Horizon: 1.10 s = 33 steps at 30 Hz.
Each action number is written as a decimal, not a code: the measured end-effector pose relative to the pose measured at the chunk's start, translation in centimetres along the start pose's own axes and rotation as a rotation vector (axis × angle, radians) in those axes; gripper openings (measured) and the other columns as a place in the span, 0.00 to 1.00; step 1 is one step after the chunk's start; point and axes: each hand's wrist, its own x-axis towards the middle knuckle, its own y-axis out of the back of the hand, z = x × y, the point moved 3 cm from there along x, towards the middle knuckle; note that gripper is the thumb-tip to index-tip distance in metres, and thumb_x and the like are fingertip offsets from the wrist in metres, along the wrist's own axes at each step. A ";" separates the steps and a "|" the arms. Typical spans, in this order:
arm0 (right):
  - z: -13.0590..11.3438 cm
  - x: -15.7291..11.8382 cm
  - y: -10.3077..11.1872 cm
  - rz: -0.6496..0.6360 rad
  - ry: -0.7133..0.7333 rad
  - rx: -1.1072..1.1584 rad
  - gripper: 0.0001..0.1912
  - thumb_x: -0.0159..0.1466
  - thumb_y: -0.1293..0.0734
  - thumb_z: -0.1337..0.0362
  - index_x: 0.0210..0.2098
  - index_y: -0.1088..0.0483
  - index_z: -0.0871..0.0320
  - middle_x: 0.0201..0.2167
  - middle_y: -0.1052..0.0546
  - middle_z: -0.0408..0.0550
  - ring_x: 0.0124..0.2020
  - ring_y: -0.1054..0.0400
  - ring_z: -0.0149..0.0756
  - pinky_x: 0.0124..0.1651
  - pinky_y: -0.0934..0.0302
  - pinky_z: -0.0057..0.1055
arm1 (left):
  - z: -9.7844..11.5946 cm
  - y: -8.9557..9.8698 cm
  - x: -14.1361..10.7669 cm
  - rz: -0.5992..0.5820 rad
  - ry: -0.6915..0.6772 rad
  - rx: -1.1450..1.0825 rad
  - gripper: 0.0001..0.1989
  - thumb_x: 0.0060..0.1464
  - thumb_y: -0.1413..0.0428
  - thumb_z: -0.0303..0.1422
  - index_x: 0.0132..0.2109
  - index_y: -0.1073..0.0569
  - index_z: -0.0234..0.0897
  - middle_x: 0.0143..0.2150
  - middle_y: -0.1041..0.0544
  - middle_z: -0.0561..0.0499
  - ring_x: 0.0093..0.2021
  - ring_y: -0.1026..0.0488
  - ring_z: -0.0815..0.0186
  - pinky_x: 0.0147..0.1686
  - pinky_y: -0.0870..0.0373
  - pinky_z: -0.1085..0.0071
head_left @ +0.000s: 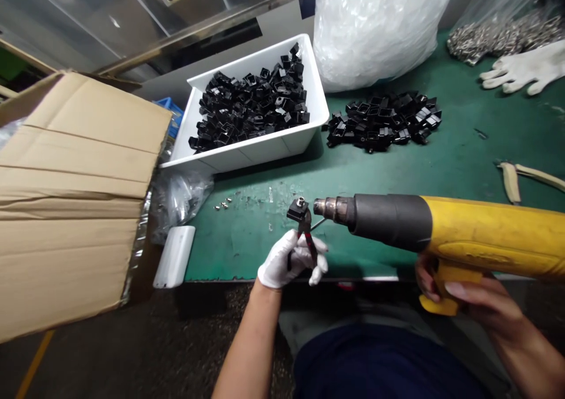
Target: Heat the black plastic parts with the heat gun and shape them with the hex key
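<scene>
White-gloved left hand clenches red-handled steel pliers, their tips hidden behind a small black plastic fitting held above the green worktop, just beside the metal nozzle of a yellow heat gun. Bare right hand grasps the gun's yellow handle, some fingers partly hidden behind the grip.

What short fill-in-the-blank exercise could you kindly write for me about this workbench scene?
1. The left hand wears a white ____.
2. The yellow heat gun is gripped by the bare right hand, its nozzle aimed at a black plastic part clamped in ____.
3. More black plastic parts are heaped in a white plastic ____.

Missing words: glove, pliers, tub.
</scene>
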 end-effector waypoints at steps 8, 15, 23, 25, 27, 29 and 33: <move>-0.4 0.4 0.0 -0.044 0.042 -0.048 0.17 0.57 0.30 0.53 0.41 0.23 0.56 0.29 0.25 0.53 0.26 0.32 0.44 0.29 0.37 0.40 | 0.1 -0.4 0.1 -0.020 -0.008 0.013 0.32 0.62 0.51 0.55 0.46 0.21 0.27 0.29 0.18 0.39 0.21 0.25 0.61 0.21 0.32 0.69; -0.3 0.4 0.0 -0.029 0.030 -0.037 0.17 0.56 0.29 0.53 0.41 0.23 0.55 0.29 0.25 0.52 0.26 0.33 0.44 0.28 0.39 0.40 | 0.0 -0.3 0.2 -0.002 0.009 0.045 0.33 0.61 0.51 0.57 0.46 0.22 0.27 0.29 0.19 0.40 0.20 0.26 0.61 0.21 0.32 0.68; -0.1 0.4 0.0 -0.055 0.034 -0.024 0.18 0.56 0.30 0.52 0.43 0.24 0.55 0.29 0.26 0.51 0.26 0.34 0.43 0.29 0.40 0.39 | 0.0 -0.3 0.3 -0.003 0.014 0.054 0.32 0.61 0.51 0.57 0.46 0.22 0.28 0.29 0.19 0.41 0.21 0.26 0.61 0.22 0.33 0.68; -0.1 0.4 0.0 -0.042 0.030 -0.020 0.18 0.56 0.30 0.52 0.42 0.23 0.54 0.29 0.26 0.51 0.26 0.34 0.43 0.29 0.40 0.39 | 0.0 -0.3 0.3 -0.007 0.014 0.050 0.32 0.61 0.51 0.56 0.46 0.22 0.28 0.29 0.19 0.40 0.21 0.26 0.61 0.22 0.33 0.68; -0.2 0.3 -0.1 -0.035 0.026 -0.016 0.17 0.56 0.30 0.53 0.42 0.23 0.54 0.29 0.25 0.51 0.26 0.34 0.43 0.29 0.40 0.40 | 0.0 -0.3 0.3 -0.004 0.014 0.055 0.32 0.61 0.51 0.57 0.46 0.22 0.28 0.29 0.19 0.40 0.21 0.26 0.61 0.22 0.33 0.68; -0.2 0.3 -0.2 -0.036 0.027 -0.013 0.17 0.56 0.30 0.53 0.42 0.23 0.53 0.29 0.25 0.51 0.26 0.34 0.43 0.29 0.39 0.39 | 0.0 -0.3 0.3 0.001 0.014 0.061 0.33 0.61 0.51 0.57 0.46 0.22 0.28 0.29 0.19 0.40 0.21 0.26 0.61 0.22 0.32 0.68; -0.3 0.4 -0.3 -0.032 0.047 0.001 0.17 0.56 0.30 0.54 0.42 0.23 0.54 0.29 0.26 0.52 0.25 0.34 0.43 0.28 0.39 0.39 | 0.0 -0.3 0.3 0.004 0.012 0.060 0.32 0.61 0.51 0.57 0.45 0.22 0.28 0.29 0.19 0.40 0.21 0.26 0.61 0.23 0.32 0.68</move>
